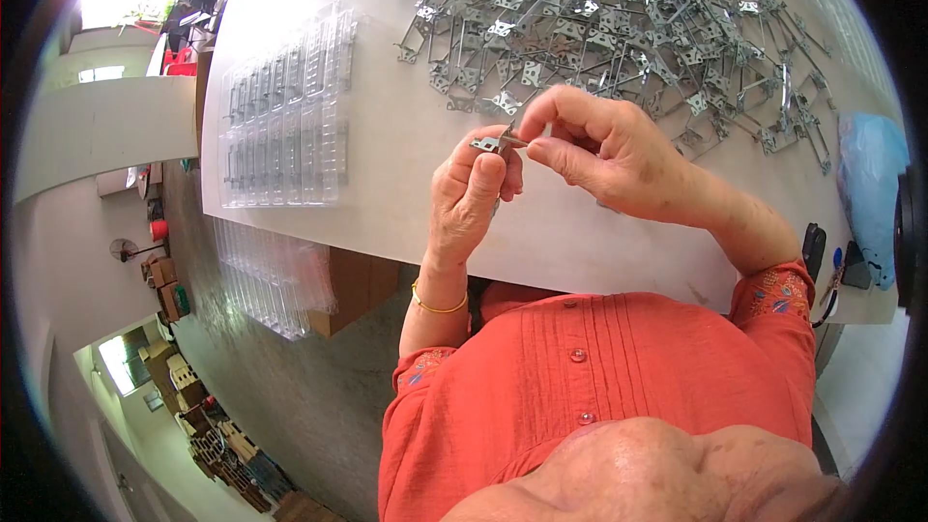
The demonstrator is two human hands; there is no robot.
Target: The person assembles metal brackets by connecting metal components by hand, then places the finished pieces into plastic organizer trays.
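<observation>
Thumb and fingers of my left hand are closed around a small silver metal bracket, which has a hole in its plate. From the bracket a thin metal rod runs toward my right hand. The right thumb and index finger pinch at the rod's end, and those fingertips hide part of it. Both hands are raised over the near side of the white table. Behind them spreads a large pile of similar metal brackets with rods.
Clear plastic trays with metal parts lie on the table's left. Below the edge, more clear trays stand beside a cardboard box. A blue plastic bag and a dark pouch are at the right.
</observation>
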